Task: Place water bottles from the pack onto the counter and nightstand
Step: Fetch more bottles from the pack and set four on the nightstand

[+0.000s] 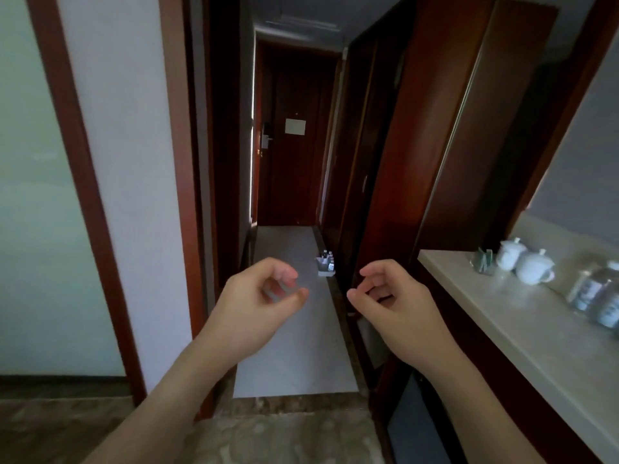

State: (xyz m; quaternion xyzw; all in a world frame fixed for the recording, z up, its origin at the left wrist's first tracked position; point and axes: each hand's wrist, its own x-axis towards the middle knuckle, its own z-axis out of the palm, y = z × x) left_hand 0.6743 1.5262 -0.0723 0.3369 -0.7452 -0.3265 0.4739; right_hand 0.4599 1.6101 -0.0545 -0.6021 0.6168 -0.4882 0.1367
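Observation:
A pack of water bottles (pixel 326 263) stands on the hallway floor by the right wall, far ahead of me. Two clear water bottles (pixel 598 298) stand on the pale stone counter (pixel 502 313) at the right edge. My left hand (pixel 264 296) and my right hand (pixel 388 293) are raised in front of me over the hallway, both empty, with fingers loosely curled and thumb apart from the fingers. Neither hand touches anything.
Two white lidded cups (pixel 522 262) and a small glass holder (pixel 484 261) stand on the counter behind the bottles. A dark wooden door (pixel 294 145) closes the hallway's far end. Wooden wardrobe panels (pixel 435 128) line the right, a white wall (pixel 127 162) the left.

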